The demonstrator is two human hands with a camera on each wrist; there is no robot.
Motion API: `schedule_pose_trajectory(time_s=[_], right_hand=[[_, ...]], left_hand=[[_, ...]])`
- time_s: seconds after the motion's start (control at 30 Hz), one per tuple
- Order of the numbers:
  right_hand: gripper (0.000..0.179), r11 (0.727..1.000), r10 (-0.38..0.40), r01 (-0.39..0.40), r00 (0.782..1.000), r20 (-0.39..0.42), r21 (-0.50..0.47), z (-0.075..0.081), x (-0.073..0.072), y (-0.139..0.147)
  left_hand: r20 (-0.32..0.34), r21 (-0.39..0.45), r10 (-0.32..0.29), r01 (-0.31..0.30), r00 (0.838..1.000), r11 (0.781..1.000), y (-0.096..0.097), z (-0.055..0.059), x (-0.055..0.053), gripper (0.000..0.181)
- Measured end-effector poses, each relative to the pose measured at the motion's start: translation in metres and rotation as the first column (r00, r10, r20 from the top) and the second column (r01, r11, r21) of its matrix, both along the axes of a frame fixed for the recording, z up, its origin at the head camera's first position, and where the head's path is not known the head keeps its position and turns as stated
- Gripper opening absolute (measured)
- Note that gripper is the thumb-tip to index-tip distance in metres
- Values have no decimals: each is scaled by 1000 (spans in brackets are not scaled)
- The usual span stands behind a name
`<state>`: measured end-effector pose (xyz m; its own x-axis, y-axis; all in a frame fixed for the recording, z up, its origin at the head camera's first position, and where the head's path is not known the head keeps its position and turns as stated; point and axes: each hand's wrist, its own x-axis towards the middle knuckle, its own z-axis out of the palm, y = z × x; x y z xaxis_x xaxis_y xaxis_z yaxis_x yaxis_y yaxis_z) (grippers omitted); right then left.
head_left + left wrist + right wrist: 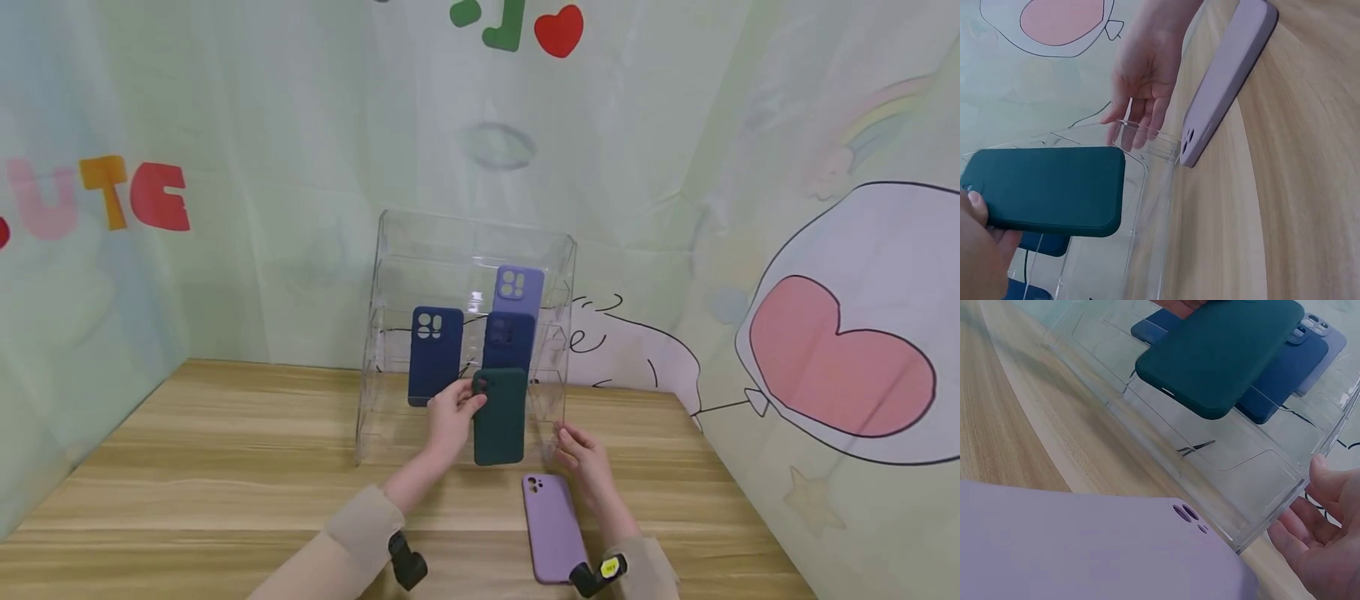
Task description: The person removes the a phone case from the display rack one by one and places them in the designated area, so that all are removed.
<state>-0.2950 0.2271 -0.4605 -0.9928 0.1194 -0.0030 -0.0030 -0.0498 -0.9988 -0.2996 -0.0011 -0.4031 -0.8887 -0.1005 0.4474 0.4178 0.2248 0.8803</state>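
head view: we see the left hand (450,421) clamped on the dark green phone case (500,429), pinching it at the upper left corner, beside its camera cutouts. the case is upright, in front of the clear rack (472,236); we cannot tell whether the two touch. we see the right hand (591,471) clamped on the lower right edge of the rack. on the tiers we find the lilac case (531,293) at upper right, the right dark blue case (510,343) just below it, and the left dark blue case (435,358) to their left. the purple phone case (557,529) lies on the wooden tabletop (225,475), in front of the rack, with its cutouts toward it. behind, we note a printed cloth backdrop (300,125).

left wrist view: we see the left thumb pressed on the face of the green case and fingers behind it. beyond, the right hand has its fingers behind the clear panel.

right wrist view: we see the right thumb on the near side of the rack's edge, fingers on the far side. the green case overlaps the right dark blue case here, and shows a small slot in its bottom edge. the purple case fills the lower left.
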Motion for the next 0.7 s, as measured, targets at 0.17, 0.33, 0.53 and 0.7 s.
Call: schedule_pose_trajectory(time_s=[0.17,0.33,0.53,0.7], right_hand=[[43,1000,3,-3,1000,-8,5,0,1,0],[43,1000,-2,2,1000,-2,5,1,1,-1],[44,1000,-2,2,1000,-8,8,1,1,0],[43,1000,-11,10,1000,-5,-9,0,0,-1]], left_hand=[[97,31,-64,61,993,998,-3,0,8,22],[225,60,-156,146,962,987,-6,-1,15,23],[379,102,-201,175,903,979,-5,-8,23,21],[488,116,-229,198,843,973,-4,-16,31,22]])
